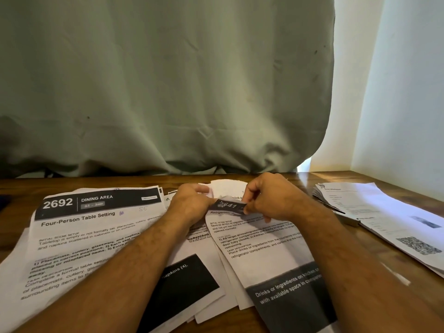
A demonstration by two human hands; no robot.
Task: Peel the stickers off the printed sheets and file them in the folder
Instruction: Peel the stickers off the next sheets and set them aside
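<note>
A printed sheet (pixel 266 251) headed with a black band and a number ending in 41 lies in the middle of the wooden table, its top end bent up. My left hand (pixel 192 203) grips the top left of that sheet. My right hand (pixel 266 198) pinches the curled black header strip (pixel 228 205) at its right end. To the left lies a sheet marked 2692, "Four-Person Table Setting" (pixel 96 227). More printed sheets (pixel 192 282) are spread under my forearms. Whether a sticker is between my fingers cannot be made out.
A stack of papers (pixel 374 212) lies at the right of the table (pixel 360 251), with a blurred code patch on its top sheet. A pale green curtain (pixel 168 92) hangs behind the table. A white wall (pixel 403 92) closes the right side.
</note>
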